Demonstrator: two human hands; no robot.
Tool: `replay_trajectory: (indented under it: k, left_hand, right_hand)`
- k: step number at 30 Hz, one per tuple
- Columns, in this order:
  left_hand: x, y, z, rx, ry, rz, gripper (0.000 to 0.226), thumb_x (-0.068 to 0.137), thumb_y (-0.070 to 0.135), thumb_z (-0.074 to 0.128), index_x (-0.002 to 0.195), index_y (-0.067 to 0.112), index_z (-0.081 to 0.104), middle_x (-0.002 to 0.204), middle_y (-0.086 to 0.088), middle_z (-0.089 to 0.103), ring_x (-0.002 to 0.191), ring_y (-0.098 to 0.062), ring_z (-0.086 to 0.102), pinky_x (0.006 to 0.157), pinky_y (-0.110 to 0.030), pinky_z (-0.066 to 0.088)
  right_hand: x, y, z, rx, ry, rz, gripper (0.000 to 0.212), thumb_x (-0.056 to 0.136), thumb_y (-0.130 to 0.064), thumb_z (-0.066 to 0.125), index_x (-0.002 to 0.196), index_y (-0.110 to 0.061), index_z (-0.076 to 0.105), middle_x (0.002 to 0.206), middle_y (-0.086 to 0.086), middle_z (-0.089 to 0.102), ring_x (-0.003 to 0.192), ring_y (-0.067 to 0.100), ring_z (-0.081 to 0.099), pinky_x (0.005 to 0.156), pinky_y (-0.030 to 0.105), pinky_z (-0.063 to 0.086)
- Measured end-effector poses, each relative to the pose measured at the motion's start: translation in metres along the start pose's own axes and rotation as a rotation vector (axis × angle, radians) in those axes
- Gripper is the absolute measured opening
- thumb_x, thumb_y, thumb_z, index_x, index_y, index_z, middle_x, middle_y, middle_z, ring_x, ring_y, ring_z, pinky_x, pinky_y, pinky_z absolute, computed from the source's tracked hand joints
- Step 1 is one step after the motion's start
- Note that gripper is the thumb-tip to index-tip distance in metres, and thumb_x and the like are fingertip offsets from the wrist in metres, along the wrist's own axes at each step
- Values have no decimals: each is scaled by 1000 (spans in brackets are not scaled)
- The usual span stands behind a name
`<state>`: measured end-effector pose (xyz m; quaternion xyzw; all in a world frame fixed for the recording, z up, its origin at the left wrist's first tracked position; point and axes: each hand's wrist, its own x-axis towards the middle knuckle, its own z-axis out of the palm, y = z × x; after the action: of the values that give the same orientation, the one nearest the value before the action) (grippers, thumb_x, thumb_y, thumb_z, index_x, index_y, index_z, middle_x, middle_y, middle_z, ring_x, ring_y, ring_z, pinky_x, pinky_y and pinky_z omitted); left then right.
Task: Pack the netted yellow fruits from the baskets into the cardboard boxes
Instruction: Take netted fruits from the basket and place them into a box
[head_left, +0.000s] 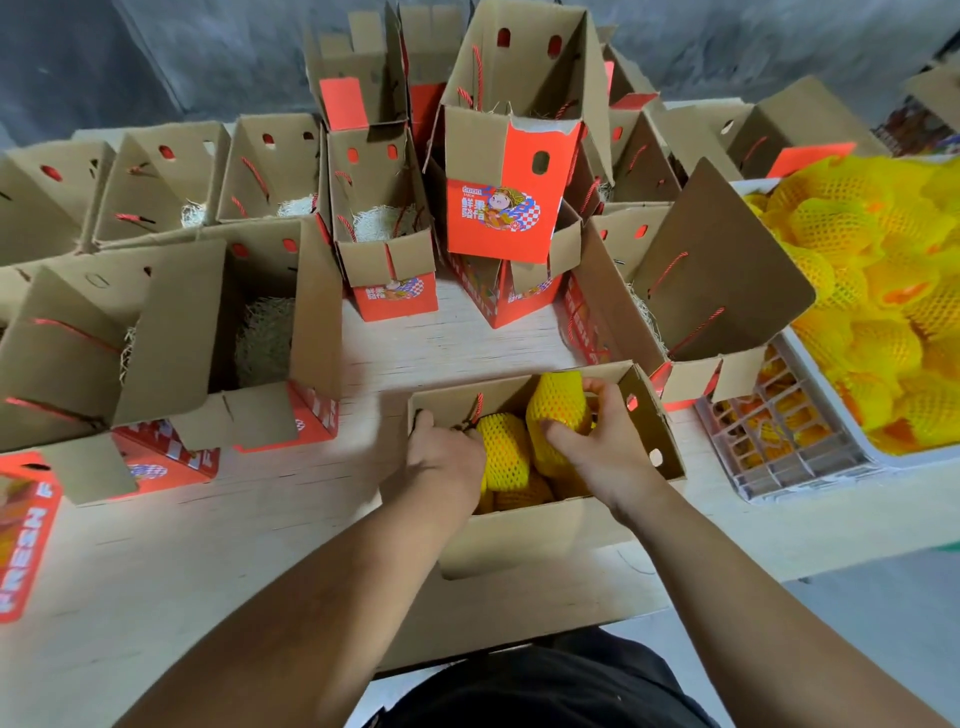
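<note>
The pale wooden bench (208, 561) carries everything. Its near edge runs just before my body, and a bare strip of board lies open along that edge at my left. A second open lane runs across the middle of the bench, between the box I am working in and the boxes standing behind it.

The open brown cardboard box (566, 519) sits at the near edge, centre, its front flap hanging over the edge toward me. Netted yellow fruits already lie inside it. My right hand (597, 436) is closed round one yellow fruit in foam netting (558, 405), holding it upright against the far right inner wall. My left hand (444, 457) is inside the left end of the box beside a second netted yellow fruit (504, 457); its fingers are hidden, so I cannot tell whether it is gripping anything.

Empty brown boxes with red printed panels (493, 218) crowd the far edge and the left side, flaps raised, red cord handles showing; several hold pale shredded padding (265, 338). One such box stands near the right edge, its tall flap leaning toward the basket.

At the right edge a white plastic lattice basket (779, 457) is heaped with netted yellow fruits (857, 270).

Behind the bench is a grey wall (156, 52).
</note>
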<state>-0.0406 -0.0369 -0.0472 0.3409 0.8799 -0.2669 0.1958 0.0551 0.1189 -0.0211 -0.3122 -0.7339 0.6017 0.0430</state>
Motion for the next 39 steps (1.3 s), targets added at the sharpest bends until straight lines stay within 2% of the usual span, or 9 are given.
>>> replay_trajectory:
  k: [5, 9, 12, 15, 19, 22, 29, 35, 39]
  left_hand:
    - [2, -5, -1, -85, 231, -22, 71, 88, 24, 66, 150, 21, 32, 140, -8, 52, 128, -31, 51, 104, -42, 31]
    - [1, -6, 5, 5, 283, 25, 55, 99, 16, 45, 151, 22, 29, 142, -5, 39, 132, -29, 37, 109, -43, 24]
    - [-2, -2, 5, 25, 323, -10, 64, 95, 12, 46, 152, 27, 21, 138, -5, 23, 129, -28, 25, 106, -45, 20]
    - [-7, -6, 0, -151, 412, -93, 70, 86, 11, 60, 144, 29, 27, 131, -6, 30, 122, -29, 32, 98, -42, 27]
    - [-12, -30, -1, -310, 370, -8, 64, 83, 36, 76, 139, 33, 45, 133, 3, 52, 126, -28, 42, 102, -42, 28]
    - [-13, -54, -2, -502, 427, 63, 45, 94, 21, 59, 135, 39, 55, 125, 14, 67, 122, -21, 53, 94, -37, 29]
    - [-17, -43, 16, -818, 573, 38, 28, 102, 21, 55, 122, 38, 65, 119, 19, 62, 116, -13, 43, 91, -22, 18]
    - [-14, -44, 5, -397, 360, 69, 21, 94, 22, 55, 109, 36, 60, 113, 14, 60, 114, -20, 34, 88, -38, 17]
    - [-13, -45, 2, -219, 159, 144, 51, 75, 42, 67, 123, 35, 51, 116, 9, 62, 121, -23, 31, 97, -43, 11]
  right_hand:
    - [-2, -1, -3, -67, -19, -57, 56, 86, -23, 79, 129, -30, 45, 109, -6, 66, 100, 8, 64, 86, 30, 54]
    - [-2, -2, 0, -128, -40, -95, 56, 84, -19, 79, 128, -27, 44, 106, -4, 65, 97, 11, 64, 85, 32, 55]
    - [-1, -1, 1, -229, -88, -119, 58, 82, -20, 80, 125, -32, 42, 104, -6, 63, 96, 11, 63, 82, 30, 54]
    - [-1, 2, 1, -333, -196, -217, 63, 77, -19, 80, 125, -35, 43, 115, -9, 54, 104, 8, 57, 85, 22, 47]
    - [2, 5, 12, -515, -478, -309, 70, 73, -17, 78, 132, -39, 46, 123, -12, 25, 121, 3, 36, 98, 3, 29]
    - [12, -9, 23, -619, -646, -211, 68, 78, -22, 84, 135, -37, 50, 126, -5, 34, 120, 13, 42, 98, 16, 38]
    - [25, -30, 42, -874, -775, -115, 64, 75, -45, 87, 125, -33, 48, 127, -4, 55, 112, 20, 54, 94, 31, 48]
    - [26, -33, 36, -851, -805, -171, 59, 77, -30, 84, 125, -35, 50, 130, -5, 46, 112, 20, 50, 90, 30, 45]
    - [23, -24, 27, -716, -739, -127, 58, 73, -27, 79, 120, -42, 49, 118, -12, 43, 101, 6, 51, 72, 17, 44]
